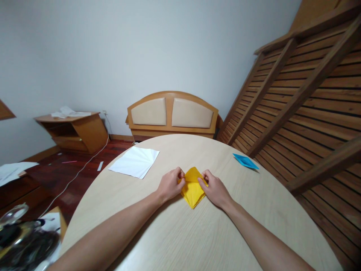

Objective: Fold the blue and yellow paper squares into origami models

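A folded yellow sheet of paper lies near the middle of the round table, one point facing me and creases running toward that point. My left hand pinches its left corner between thumb and curled fingers. On the opposite side, my right hand grips the right corner, its thumb resting on top of the paper. A crosswise fold line runs between the two thumbs. The fingertips under the edges are partly hidden.
On the pale round table, a creased white paper sheet lies at the left and a folded blue paper piece at the right. Wooden slats lean along the right. A headboard stands behind; a low cabinet is at left.
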{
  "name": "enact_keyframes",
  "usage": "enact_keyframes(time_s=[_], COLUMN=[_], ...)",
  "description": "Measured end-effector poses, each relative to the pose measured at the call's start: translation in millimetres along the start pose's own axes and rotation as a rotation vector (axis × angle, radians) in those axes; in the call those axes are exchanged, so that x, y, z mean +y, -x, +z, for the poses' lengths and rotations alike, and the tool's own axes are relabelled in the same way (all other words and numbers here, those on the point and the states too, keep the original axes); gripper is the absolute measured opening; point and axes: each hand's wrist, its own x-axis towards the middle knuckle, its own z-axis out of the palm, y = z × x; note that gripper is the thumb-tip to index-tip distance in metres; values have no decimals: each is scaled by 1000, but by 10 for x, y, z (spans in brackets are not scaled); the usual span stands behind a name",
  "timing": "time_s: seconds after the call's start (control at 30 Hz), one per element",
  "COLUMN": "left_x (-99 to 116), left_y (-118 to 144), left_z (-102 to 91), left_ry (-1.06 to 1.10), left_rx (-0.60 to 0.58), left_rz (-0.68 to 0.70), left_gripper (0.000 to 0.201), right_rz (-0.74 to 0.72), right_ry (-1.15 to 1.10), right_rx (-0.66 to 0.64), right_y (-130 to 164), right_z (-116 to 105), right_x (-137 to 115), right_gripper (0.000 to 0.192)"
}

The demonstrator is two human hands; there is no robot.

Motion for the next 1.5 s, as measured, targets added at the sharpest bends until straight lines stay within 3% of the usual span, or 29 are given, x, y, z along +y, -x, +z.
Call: enact_keyframes(time_s=[0.27, 0.47, 1.0, 1.5], left_x=[49, 93, 68, 48], left_y=[23, 43, 35, 17], left_z=[-17, -40, -44, -34], left_ry=[31, 44, 85, 43], left_rx=[-50, -56, -75, -25], left_rz=[71, 81, 208, 146], left_gripper=[5, 18, 8, 15], right_rz=[2, -5, -11, -80], right_ry=[12, 8, 29, -2], right_rx=[2, 6, 11, 44], right_y=[4, 9, 3, 37], right_z=[13, 15, 13, -22], right_x=[14, 24, 3, -72], right_gripper=[16, 17, 16, 12])
